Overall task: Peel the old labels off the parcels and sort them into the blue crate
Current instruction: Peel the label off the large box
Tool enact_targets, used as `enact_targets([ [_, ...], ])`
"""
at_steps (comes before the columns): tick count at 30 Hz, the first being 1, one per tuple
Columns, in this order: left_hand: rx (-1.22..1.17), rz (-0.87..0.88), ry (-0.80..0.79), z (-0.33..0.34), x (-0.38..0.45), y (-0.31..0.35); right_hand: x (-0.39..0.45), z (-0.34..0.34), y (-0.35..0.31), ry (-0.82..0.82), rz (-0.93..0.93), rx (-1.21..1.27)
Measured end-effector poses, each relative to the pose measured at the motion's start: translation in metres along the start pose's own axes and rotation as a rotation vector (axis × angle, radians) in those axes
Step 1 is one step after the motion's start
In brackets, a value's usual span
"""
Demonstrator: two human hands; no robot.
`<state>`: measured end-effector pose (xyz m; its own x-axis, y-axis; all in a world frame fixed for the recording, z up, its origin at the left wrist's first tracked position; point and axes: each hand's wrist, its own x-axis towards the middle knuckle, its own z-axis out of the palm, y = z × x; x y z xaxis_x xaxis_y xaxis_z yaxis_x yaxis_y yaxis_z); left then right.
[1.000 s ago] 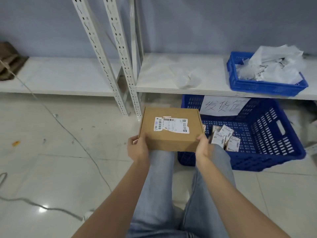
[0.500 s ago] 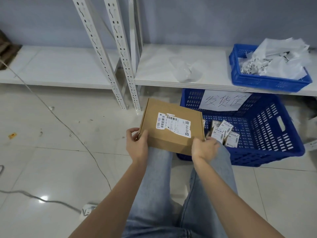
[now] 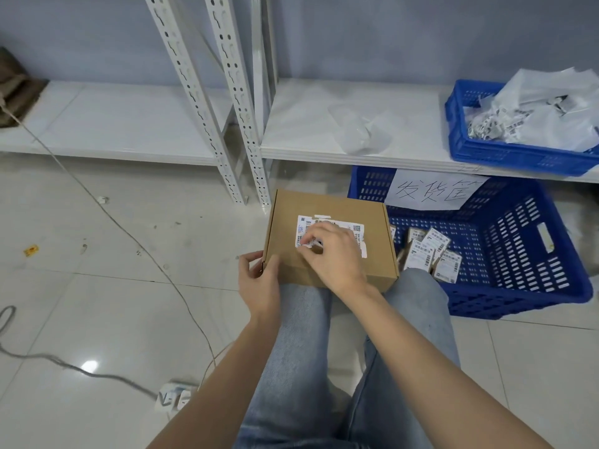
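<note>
A brown cardboard parcel rests on the person's knees, the left hand gripping its near-left corner. The right hand lies on the white shipping label — fingers curled, pinching its lower-left edge. Beside it on the floor sits the blue crate, with a paper sign handwritten 发货筐 — small labelled packets inside.
</note>
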<state>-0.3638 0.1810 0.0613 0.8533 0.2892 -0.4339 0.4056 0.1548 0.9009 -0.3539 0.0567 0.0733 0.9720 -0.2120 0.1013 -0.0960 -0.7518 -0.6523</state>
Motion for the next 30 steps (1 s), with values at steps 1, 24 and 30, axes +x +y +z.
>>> enact_targets([
  [1, 0.001, -0.003, 0.002, 0.0, 0.001, -0.001, 0.002, 0.0, -0.002, -0.008, 0.004, -0.022],
  [24, -0.006, -0.092, -0.018, -0.004, 0.014, -0.008, 0.009, 0.029, -0.015, 0.131, -0.014, -0.599],
  [30, 0.131, -0.241, 0.011, 0.015, 0.043, 0.018, 0.004, 0.032, -0.009, 0.19, -0.048, -0.483],
])
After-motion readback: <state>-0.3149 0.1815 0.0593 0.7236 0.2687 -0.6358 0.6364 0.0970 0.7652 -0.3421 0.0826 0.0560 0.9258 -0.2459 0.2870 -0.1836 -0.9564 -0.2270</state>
